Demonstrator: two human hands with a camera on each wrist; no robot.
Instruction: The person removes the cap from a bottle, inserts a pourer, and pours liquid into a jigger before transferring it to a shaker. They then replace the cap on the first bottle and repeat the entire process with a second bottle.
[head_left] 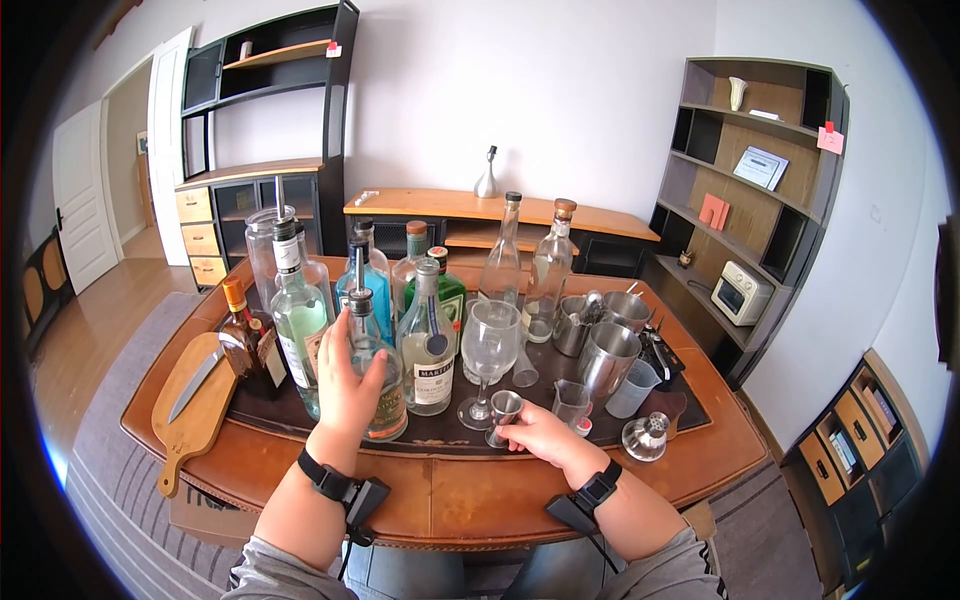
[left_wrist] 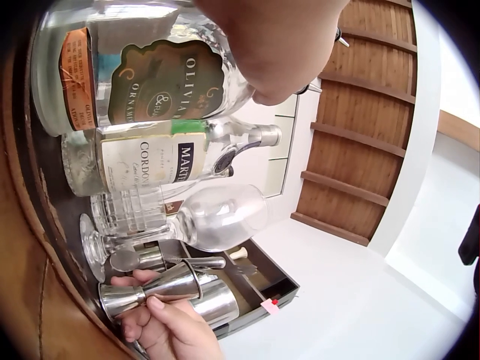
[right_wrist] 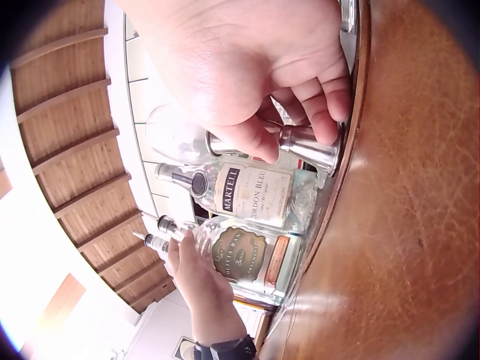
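Note:
My right hand (head_left: 545,434) pinches the waist of a double-ended metal jigger (left_wrist: 154,291) between thumb and fingers. The jigger stands upright close to the front edge of the dark mat, beside a stemmed glass (head_left: 491,340). My left hand (head_left: 350,385) is at the neck and shoulder of a clear bottle (right_wrist: 238,253) with a dark-green label and a metal pourer. Its fingers point upward, fairly straight, with the thumb apart on the right. Just right of that bottle stands a Martell bottle (head_left: 428,350). In the left wrist view the left hand hides the green-labelled bottle's neck.
Several more bottles, including a pale green one (head_left: 300,325), crowd the table's left and back. A knife (head_left: 195,385) lies on a wooden board (head_left: 190,435) at far left. Metal shaker cups (head_left: 608,358), a small glass beaker (head_left: 571,403) and a strainer-topped lid (head_left: 645,438) stand at right.

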